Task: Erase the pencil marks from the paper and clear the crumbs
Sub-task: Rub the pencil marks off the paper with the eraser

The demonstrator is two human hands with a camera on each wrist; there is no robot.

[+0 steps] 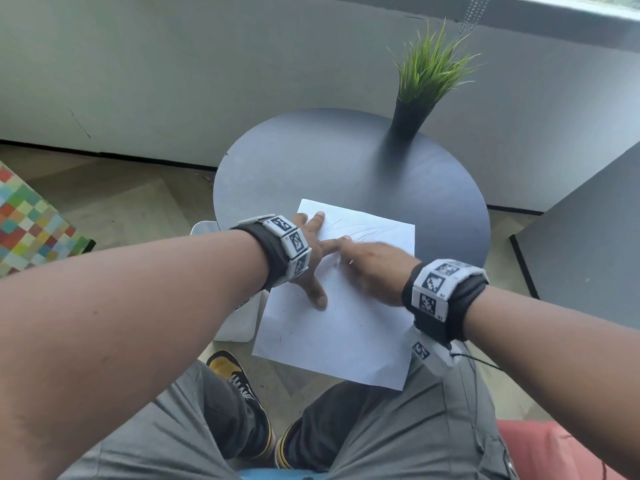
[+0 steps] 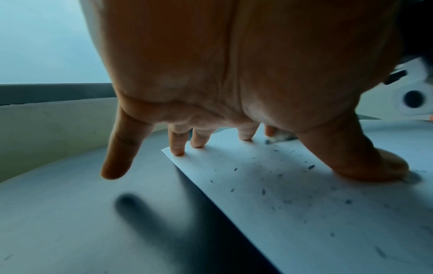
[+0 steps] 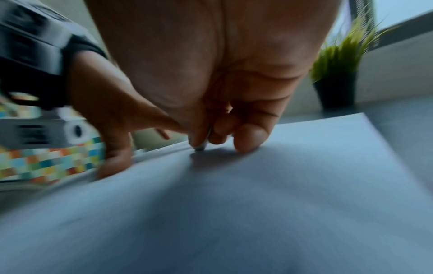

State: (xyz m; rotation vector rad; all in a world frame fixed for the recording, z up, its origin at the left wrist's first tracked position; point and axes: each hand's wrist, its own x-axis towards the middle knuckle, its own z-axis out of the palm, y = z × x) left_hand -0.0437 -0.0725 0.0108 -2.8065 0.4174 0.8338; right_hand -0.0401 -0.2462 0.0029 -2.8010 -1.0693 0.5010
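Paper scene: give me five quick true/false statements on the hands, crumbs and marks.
1. The left hand presses spread fingers flat on the paper. True.
2. The right hand lies open and holds nothing. False: its fingers pinch a small eraser against the sheet.
3. Dark crumbs lie scattered on the paper. True.
4. All pencil marks are gone. False: faint lines remain near the far edge.
5. The potted plant stands on the paper. False: it stands on the round table, apart from the sheet.
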